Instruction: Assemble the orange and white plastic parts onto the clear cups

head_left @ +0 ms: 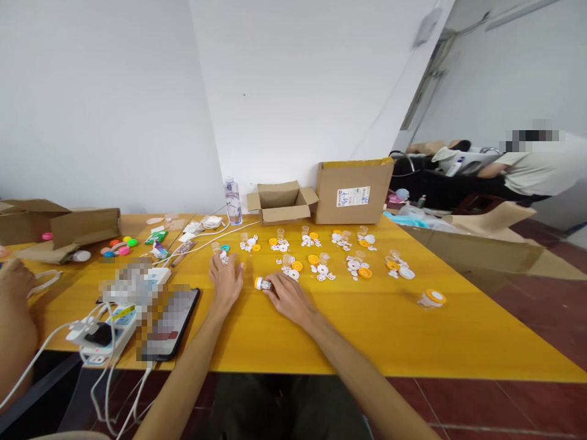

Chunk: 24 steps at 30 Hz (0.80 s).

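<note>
My right hand is closed around a small clear jar with a yellow-and-white lid. The jar lies on its side just above the table, with white, dark-dotted dice showing inside. To its left, my left hand reaches forward with fingers apart, over a few small white dice. Whether its fingertips touch them is not clear. Just beyond them are a teal ring-shaped lid and a clear cup. Several groups of clear cups, dice, white discs and yellow lids are spread ahead and to the right.
A clear jar with a yellow lid stands at the right. An open carton, a taped box and a bottle line the wall. Left are a phone, power strip and another person's hand.
</note>
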Each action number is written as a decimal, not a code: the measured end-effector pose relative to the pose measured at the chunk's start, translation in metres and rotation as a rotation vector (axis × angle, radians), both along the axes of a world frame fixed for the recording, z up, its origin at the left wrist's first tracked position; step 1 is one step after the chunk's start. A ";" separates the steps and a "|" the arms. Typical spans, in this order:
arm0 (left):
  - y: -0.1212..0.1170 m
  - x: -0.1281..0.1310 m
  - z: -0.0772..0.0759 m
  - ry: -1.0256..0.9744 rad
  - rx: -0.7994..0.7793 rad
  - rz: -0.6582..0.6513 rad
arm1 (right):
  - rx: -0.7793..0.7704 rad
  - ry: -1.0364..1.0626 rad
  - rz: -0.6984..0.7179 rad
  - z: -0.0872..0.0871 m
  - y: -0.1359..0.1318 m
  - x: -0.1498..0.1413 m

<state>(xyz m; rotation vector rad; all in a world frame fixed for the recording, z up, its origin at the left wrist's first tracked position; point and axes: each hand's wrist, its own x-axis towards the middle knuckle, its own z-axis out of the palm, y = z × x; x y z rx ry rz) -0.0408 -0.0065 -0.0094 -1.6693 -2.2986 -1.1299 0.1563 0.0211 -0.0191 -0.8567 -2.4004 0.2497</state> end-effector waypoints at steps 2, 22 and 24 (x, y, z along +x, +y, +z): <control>0.003 -0.005 -0.003 0.039 -0.099 0.096 | 0.016 -0.025 0.003 0.000 -0.001 0.000; 0.047 -0.035 -0.007 0.093 -0.250 0.137 | 0.086 -0.073 0.020 -0.008 -0.001 -0.001; 0.049 -0.036 -0.004 0.088 -0.262 0.134 | 0.090 -0.070 0.024 -0.008 -0.001 -0.001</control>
